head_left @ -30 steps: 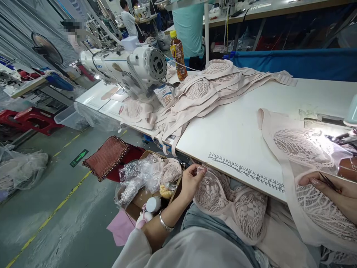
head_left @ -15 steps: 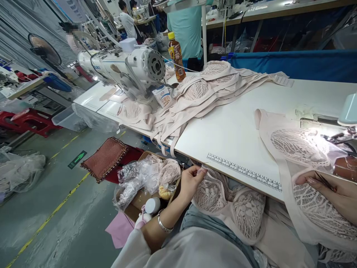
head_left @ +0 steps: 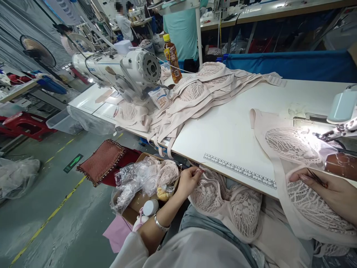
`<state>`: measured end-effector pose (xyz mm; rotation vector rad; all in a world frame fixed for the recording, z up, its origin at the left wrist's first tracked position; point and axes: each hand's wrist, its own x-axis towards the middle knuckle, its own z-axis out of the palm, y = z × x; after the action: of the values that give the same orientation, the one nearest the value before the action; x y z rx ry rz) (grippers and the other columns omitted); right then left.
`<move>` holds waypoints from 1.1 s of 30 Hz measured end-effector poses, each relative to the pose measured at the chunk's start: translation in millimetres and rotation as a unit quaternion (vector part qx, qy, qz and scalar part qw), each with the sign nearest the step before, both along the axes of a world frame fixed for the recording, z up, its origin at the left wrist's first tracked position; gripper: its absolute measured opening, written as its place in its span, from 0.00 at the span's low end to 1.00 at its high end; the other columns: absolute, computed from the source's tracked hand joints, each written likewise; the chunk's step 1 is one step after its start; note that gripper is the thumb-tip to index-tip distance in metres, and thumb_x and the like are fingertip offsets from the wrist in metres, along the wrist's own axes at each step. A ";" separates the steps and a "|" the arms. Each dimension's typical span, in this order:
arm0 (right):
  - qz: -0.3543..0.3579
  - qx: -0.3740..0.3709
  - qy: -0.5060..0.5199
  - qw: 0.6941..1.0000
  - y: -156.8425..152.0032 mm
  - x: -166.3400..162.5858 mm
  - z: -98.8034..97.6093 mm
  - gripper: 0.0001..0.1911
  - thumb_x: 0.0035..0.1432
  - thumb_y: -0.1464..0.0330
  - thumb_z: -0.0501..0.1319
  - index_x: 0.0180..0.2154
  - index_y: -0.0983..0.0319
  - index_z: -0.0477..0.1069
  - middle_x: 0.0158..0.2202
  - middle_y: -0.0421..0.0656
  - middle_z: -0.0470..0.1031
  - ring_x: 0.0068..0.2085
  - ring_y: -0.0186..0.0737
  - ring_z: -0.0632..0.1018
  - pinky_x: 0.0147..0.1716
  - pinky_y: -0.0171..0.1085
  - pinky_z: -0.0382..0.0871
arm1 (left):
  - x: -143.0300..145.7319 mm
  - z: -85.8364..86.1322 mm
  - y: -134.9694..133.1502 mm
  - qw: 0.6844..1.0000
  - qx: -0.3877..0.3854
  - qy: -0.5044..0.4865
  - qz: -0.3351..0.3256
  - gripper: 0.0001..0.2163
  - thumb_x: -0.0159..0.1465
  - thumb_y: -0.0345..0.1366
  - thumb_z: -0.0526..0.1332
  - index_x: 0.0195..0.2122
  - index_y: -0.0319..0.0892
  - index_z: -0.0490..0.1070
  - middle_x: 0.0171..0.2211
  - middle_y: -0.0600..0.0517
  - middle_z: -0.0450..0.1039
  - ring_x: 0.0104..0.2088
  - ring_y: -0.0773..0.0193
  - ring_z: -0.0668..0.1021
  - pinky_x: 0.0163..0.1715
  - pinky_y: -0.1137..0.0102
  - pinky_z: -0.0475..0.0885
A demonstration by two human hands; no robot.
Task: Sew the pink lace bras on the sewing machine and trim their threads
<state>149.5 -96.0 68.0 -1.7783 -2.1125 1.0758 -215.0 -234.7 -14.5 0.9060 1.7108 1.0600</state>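
The left hand [head_left: 190, 181] pinches the lap bra [head_left: 208, 195], seemingly steadying it; the right hand [head_left: 323, 184] grips tweezers [head_left: 316, 177] atop a second bra [head_left: 308, 206].

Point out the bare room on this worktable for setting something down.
The widest bare patch of white tabletop lies beyond the printed ruler, between the heaped lace bras and the outspread lace bra under the right hand. Left of it is crowded: the heap, small carton, yellow-capped bottle and sewing machine sit close together.
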 end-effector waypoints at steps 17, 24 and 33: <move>0.022 0.018 0.014 0.999 -2.5 2.1 -2.1 0.27 0.51 0.40 0.55 0.30 0.54 0.77 0.38 0.44 0.81 0.45 0.56 0.80 0.46 0.49 0.75 | -9.4 -70.0 44.9 0.990 -0.040 -0.122 0.053 0.12 0.67 0.43 0.64 0.36 0.36 0.73 0.33 0.52 0.75 0.31 0.66 0.77 0.35 0.68 0.75; 0.018 0.018 0.021 0.999 -2.0 -3.2 2.3 0.26 0.48 0.40 0.56 0.28 0.54 0.78 0.38 0.45 0.81 0.45 0.57 0.80 0.49 0.51 0.75 | -6.9 -54.5 19.8 0.977 0.078 -0.098 0.171 0.18 0.50 0.49 0.73 0.26 0.39 0.73 0.22 0.55 0.71 0.26 0.67 0.70 0.29 0.72 0.66; 0.005 0.008 0.008 1.000 -2.2 -0.6 1.4 0.28 0.48 0.38 0.55 0.30 0.53 0.78 0.41 0.45 0.81 0.48 0.58 0.79 0.49 0.53 0.74 | -0.2 -38.9 10.2 0.975 0.136 -0.035 0.170 0.16 0.55 0.49 0.69 0.27 0.39 0.79 0.26 0.52 0.70 0.30 0.63 0.71 0.33 0.70 0.67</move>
<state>148.9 -98.2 69.4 -1.7483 -2.1183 1.0690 -215.2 -224.5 -53.4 0.7451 1.7256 1.5661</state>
